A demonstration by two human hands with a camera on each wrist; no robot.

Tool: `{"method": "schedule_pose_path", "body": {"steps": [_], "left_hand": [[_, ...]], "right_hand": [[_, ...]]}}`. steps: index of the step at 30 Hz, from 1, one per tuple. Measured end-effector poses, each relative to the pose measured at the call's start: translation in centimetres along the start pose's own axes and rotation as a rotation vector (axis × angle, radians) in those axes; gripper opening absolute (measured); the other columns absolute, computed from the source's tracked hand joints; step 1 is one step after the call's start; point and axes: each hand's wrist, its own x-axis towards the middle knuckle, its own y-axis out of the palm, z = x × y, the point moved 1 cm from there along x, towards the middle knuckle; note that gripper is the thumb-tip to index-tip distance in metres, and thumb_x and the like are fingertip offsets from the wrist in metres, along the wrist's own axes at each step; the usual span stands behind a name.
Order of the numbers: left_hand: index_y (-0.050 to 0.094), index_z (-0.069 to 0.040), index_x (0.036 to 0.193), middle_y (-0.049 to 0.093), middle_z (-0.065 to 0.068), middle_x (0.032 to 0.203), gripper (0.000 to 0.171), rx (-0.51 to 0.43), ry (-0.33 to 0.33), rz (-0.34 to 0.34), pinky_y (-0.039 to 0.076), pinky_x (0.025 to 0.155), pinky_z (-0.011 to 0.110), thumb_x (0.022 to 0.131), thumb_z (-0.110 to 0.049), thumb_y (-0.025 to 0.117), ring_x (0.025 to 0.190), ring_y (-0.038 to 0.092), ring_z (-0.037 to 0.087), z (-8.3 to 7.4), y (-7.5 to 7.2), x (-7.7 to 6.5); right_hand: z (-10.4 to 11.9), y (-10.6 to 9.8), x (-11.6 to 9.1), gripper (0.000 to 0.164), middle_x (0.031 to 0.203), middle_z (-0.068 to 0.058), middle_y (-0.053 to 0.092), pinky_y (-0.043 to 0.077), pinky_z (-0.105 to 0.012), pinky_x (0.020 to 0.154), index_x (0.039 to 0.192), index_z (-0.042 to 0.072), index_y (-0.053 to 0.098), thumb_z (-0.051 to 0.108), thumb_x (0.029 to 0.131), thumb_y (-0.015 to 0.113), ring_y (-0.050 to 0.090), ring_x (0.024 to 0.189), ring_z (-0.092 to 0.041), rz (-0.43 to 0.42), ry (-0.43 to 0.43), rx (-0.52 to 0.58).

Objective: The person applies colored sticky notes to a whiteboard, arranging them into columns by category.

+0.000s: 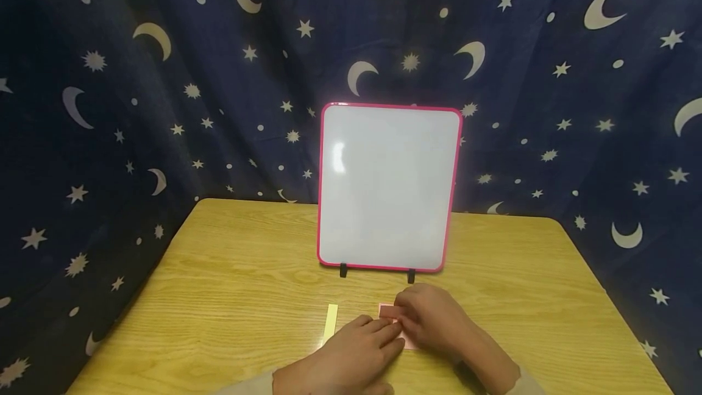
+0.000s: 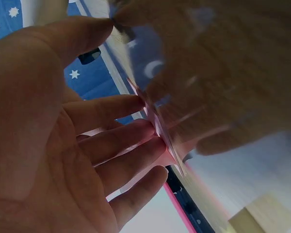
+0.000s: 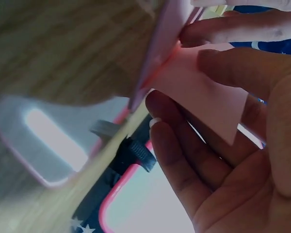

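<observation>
A small pad of pink sticky notes (image 1: 410,344) lies on the table in the head view, largely covered by both hands. My right hand (image 1: 436,319) pinches a pink note (image 3: 203,92) between thumb and fingers. In the right wrist view that sheet stands up at an angle from the pad, meeting it along a fold-like line. My left hand (image 1: 356,355) rests on the pad's left side, its extended fingertips (image 2: 157,144) pressing there. Left of the pad is a yellow paper strip (image 1: 331,320), its near end hidden behind the left hand.
A white board (image 1: 389,188) with a pink frame stands upright behind the hands, on small black feet (image 1: 411,276). The wooden table (image 1: 247,249) carries everything. Dark blue curtains (image 1: 301,66) with moons and stars hang along the back and sides.
</observation>
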Motion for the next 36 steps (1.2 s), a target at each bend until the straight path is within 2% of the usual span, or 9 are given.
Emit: {"method": "schedule_pose_path", "body": {"steps": [5, 9, 13, 19, 29, 36], "left_hand": [[0.058, -0.020, 0.147, 0.056, 0.007, 0.155, 0.071, -0.024, -0.014, 0.017, 0.048, 0.109, 0.036, 0.095, -0.068, 0.063, 0.142, 0.053, 0.018, 0.0, 0.1, -0.1], [0.058, -0.020, 0.146, 0.055, 0.007, 0.156, 0.069, -0.069, -0.021, 0.023, 0.049, 0.109, 0.037, 0.095, -0.065, 0.065, 0.143, 0.053, 0.019, 0.1, -0.1, -0.1], [0.058, -0.020, 0.146, 0.055, 0.007, 0.156, 0.068, -0.090, -0.022, 0.016, 0.049, 0.110, 0.038, 0.094, -0.062, 0.068, 0.142, 0.053, 0.019, 0.2, -0.2, -0.1], [0.059, -0.021, 0.145, 0.055, 0.007, 0.156, 0.064, -0.089, -0.022, 0.007, 0.049, 0.112, 0.041, 0.095, -0.059, 0.068, 0.142, 0.053, 0.020, 0.3, -0.2, 0.0], [0.061, -0.020, 0.139, 0.058, 0.007, 0.153, 0.060, -0.077, -0.016, -0.031, 0.050, 0.109, 0.038, 0.092, -0.056, 0.071, 0.139, 0.056, 0.020, 0.2, -0.2, 0.1], [0.062, -0.020, 0.138, 0.060, 0.007, 0.150, 0.059, -0.067, -0.008, -0.050, 0.049, 0.110, 0.035, 0.092, -0.055, 0.071, 0.136, 0.057, 0.019, 0.3, -0.2, 0.1]], "right_hand": [[0.2, -0.1, 0.3, 0.030, 0.067, 0.020, 0.046, 0.042, -0.022, 0.059, 0.069, 0.026, 0.061, 0.021, 0.094, 0.078, 0.044, 0.063, 0.000, 0.027, 0.008, -0.022], [0.2, -0.2, 0.4, 0.028, 0.068, 0.019, 0.050, 0.045, -0.024, 0.059, 0.071, 0.024, 0.062, 0.017, 0.092, 0.078, 0.047, 0.063, -0.002, 0.033, -0.006, -0.044], [0.1, -0.4, 0.7, 0.028, 0.064, 0.018, 0.046, 0.042, -0.025, 0.057, 0.071, 0.023, 0.058, 0.010, 0.087, 0.078, 0.044, 0.060, -0.004, 0.061, -0.014, -0.062], [-0.2, -0.7, 1.2, 0.032, 0.062, 0.018, 0.042, 0.038, -0.025, 0.056, 0.069, 0.024, 0.054, 0.008, 0.083, 0.077, 0.039, 0.057, -0.005, 0.099, -0.009, -0.059], [-0.6, -1.3, 1.7, 0.032, 0.061, 0.018, 0.039, 0.036, -0.024, 0.056, 0.071, 0.024, 0.055, 0.008, 0.085, 0.079, 0.037, 0.056, -0.004, 0.134, -0.001, -0.028], [-0.8, -1.4, 1.9, 0.033, 0.061, 0.017, 0.039, 0.036, -0.024, 0.055, 0.070, 0.024, 0.054, 0.008, 0.084, 0.079, 0.038, 0.057, -0.004, 0.130, 0.001, -0.033]]}}
